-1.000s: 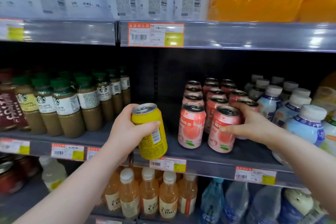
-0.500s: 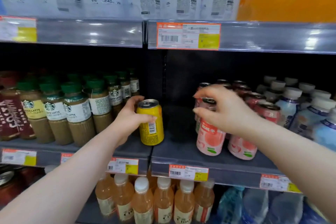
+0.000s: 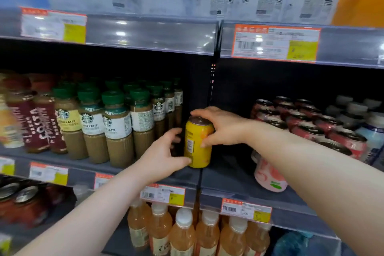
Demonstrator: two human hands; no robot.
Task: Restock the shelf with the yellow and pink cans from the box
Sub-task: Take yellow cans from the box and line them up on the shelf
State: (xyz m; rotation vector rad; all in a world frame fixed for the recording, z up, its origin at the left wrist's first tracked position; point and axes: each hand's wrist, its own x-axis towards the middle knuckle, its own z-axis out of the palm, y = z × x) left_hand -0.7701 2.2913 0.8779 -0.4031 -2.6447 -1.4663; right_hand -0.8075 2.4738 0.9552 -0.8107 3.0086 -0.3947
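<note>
A yellow can [image 3: 196, 145] stands upright on the middle shelf [image 3: 228, 174], right at the joint between two shelf sections. My left hand [image 3: 164, 156] holds it low on its left side, thumb against the base. My right hand [image 3: 220, 127] grips the can from the right, fingers over its top rim and thumb on its side. Rows of pink cans [image 3: 270, 174] stand to the right on the same shelf, partly hidden by my right forearm. The box is not in view.
Green-capped coffee bottles [image 3: 116, 127] stand close to the left of the yellow can. White-capped bottles [image 3: 369, 129] are at the far right. Orange drink bottles [image 3: 182, 233] fill the shelf below. The upper shelf edge [image 3: 149, 33] with price tags hangs above.
My right hand left the pink cans, crossed to the left and took hold of the yellow can. My left hand set the can down on the shelf and slid lower on it.
</note>
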